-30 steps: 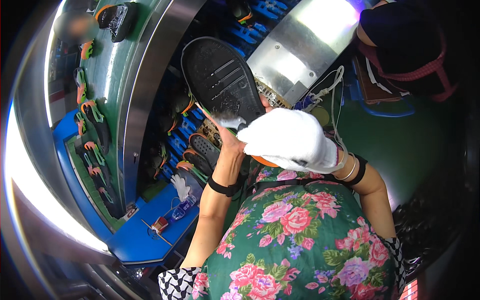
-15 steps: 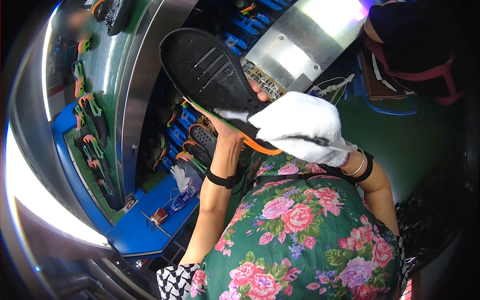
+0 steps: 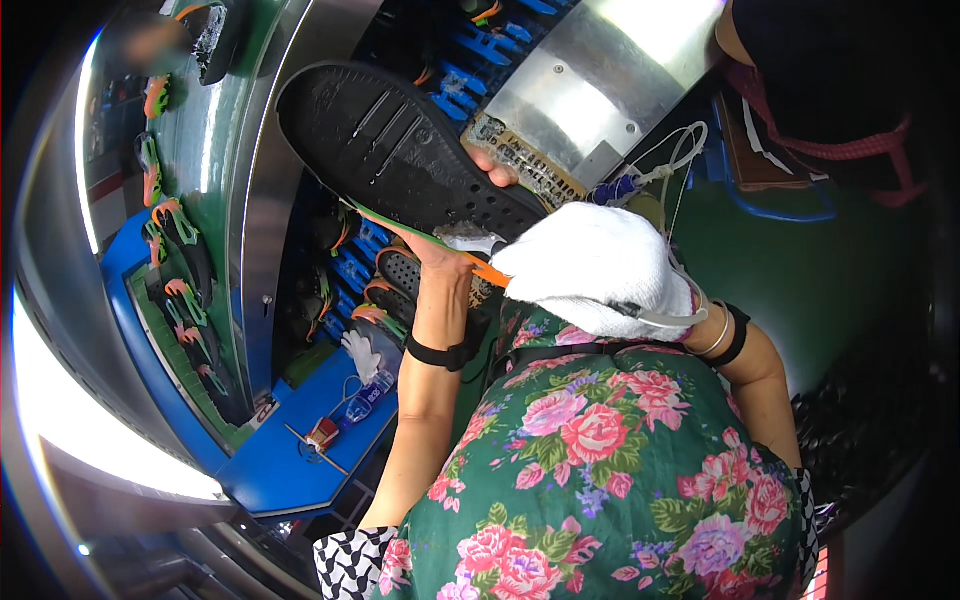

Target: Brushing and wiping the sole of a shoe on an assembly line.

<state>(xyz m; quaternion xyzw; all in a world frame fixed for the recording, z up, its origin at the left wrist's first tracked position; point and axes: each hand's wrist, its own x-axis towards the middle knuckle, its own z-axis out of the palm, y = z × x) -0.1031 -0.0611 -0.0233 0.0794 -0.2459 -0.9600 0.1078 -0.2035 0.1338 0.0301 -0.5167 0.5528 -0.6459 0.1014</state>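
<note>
Blue surface [image 3: 280,475] noted at 8 o'clock, carrying a bottle [image 3: 372,393]. Green conveyor [image 3: 212,125] stands at 10 o'clock, bearing black, orange and green footwear pieces [image 3: 172,214]. Black shoe [image 3: 385,135] located at 11 o'clock, sole up, tilted. Bare left hand [image 3: 435,252] grips it from beneath, fingers [image 3: 492,168] curled over the far edge. White-gloved right hand [image 3: 595,265], toward 3 o'clock, is closed round a pale tool [image 3: 474,241], its tip at the shoe's near edge; tip contact cannot be confirmed.

One head-worn fisheye camera looks down from close by at the black shoe [image 3: 350,135].
</note>
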